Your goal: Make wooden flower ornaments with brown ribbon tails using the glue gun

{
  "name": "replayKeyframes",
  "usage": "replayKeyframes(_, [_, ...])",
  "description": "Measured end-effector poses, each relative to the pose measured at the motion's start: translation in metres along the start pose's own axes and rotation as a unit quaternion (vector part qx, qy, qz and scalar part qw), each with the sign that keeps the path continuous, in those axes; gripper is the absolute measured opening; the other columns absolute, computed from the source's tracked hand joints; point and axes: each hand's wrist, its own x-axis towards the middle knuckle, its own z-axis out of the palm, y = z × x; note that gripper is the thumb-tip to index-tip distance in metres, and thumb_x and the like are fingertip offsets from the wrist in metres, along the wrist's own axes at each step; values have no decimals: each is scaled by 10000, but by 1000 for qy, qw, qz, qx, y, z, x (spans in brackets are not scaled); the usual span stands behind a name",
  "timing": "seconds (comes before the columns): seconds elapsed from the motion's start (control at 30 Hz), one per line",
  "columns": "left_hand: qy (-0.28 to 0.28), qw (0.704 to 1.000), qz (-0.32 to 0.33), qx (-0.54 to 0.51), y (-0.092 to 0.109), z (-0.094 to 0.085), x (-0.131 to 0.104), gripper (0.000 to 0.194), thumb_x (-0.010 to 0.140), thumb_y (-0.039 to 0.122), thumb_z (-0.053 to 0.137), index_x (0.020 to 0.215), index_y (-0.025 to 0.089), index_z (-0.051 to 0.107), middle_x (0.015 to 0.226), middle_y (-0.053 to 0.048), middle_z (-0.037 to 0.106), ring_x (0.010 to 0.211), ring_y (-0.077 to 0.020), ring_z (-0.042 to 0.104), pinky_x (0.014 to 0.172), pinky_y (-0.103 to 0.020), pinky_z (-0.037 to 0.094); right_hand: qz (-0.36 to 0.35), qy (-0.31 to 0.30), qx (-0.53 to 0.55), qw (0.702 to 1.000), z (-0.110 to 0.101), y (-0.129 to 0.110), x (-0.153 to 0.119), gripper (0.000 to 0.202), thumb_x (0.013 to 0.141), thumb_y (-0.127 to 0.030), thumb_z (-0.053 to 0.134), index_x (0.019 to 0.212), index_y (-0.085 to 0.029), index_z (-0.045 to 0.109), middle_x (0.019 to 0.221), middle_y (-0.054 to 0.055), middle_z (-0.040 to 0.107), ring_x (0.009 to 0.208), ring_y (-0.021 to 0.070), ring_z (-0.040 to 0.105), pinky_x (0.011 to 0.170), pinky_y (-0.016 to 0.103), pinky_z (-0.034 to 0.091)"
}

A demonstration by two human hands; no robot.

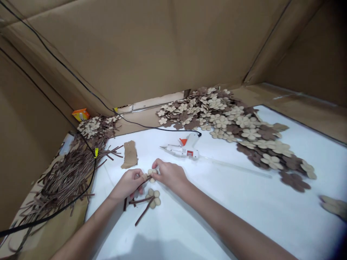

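Bare forearms (217, 207) up front, glue gun (176, 149) lying just beyond on the white desk (238, 216), brown strips (70, 171) heaped left, flower pile (219, 117) off right. Left hand (128, 183) and right hand (171, 174) nearly meet, curled inward, both grips pinching a beige flower (150, 172) between them.

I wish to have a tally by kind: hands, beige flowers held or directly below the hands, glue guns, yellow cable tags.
Hands: 2
Beige flowers, held or directly below: 2
Glue guns: 1
Yellow cable tags: 2
Total: 7
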Motion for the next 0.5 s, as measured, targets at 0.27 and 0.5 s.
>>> replayKeyframes(0.27, [1,1000,20,5,-2,0,-1,389,769,562,495,681,185,463,429,50,548,225,-53,349,239,-151,212,-7,-5,8,1000,0,-4,-3,174,789,-396,515,905,-283,579,779,-13,671,760,181,607,556,253,269])
replayKeyframes(0.5, [11,999,30,10,-5,1,2,337,778,495,494,660,182,455,419,52,547,204,-54,348,221,-149,213,-35,-13,58,998,-4,6,-3,267,794,-508,500,943,-299,574,823,-46,668,781,143,592,579,220,309])
